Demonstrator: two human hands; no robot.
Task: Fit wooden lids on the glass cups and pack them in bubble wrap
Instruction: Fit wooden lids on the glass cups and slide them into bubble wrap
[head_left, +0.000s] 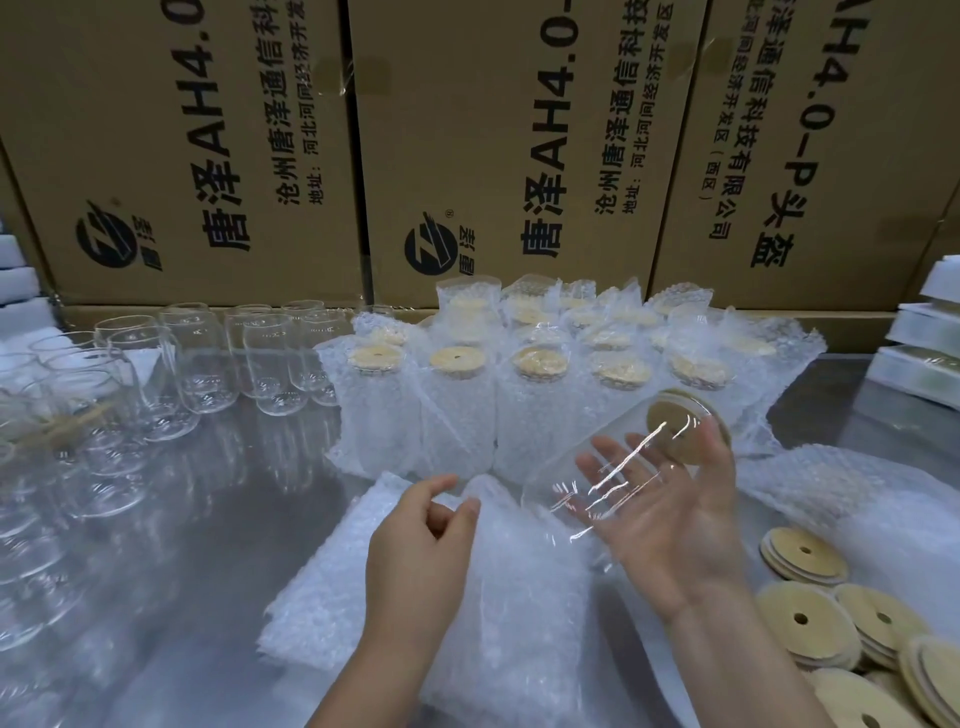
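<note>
The right hand (670, 525) is cradling the clear, wooden-lidded glass cup (618, 457) on spread fingers. The left hand (415, 540) is curling at the white bubble-wrap bag (509, 597), pinch unclear, and should be spreading its mouth wide.

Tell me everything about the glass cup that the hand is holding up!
The glass cup is clear and shiny, with bright streaks of light on its side. A round wooden lid closes its mouth. It lies tilted, lid end up and to the right, resting on the open palm and straight fingers of the right hand, above the bubble wrap.
</note>
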